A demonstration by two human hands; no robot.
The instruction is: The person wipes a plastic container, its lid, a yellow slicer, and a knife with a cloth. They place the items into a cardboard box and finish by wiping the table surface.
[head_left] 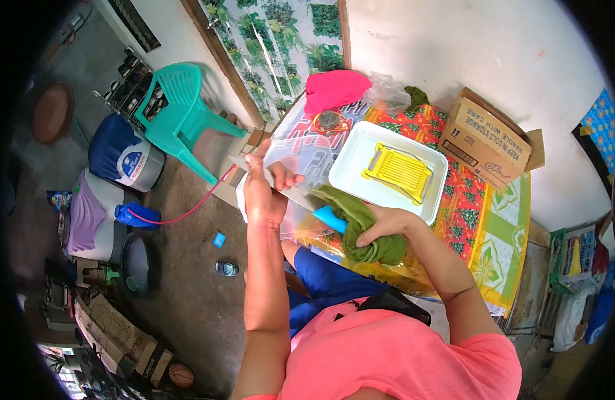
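A knife with a pale broad blade [299, 196] and a blue handle [329, 219] is held slanting in front of my body. My left hand [266, 190] is closed around the blade toward its tip, fingers curled. My right hand [382, 227] grips a bunched green cloth [357, 220], which lies against the blue handle and hides its end. Just beyond the cloth, a white tray [347, 175] holds a yellow slicer-like frame [399, 173] with thin bars. Beneath the blade is a clear plastic container or lid [304, 157] at the table's left edge.
A patterned tablecloth [467, 220] covers the table. On it are a cardboard box [487, 137], a pink cloth [334, 90] and a clear plastic bag [387, 92]. A green chair [181, 113], a blue container [137, 215] and a dark basin [135, 263] stand left.
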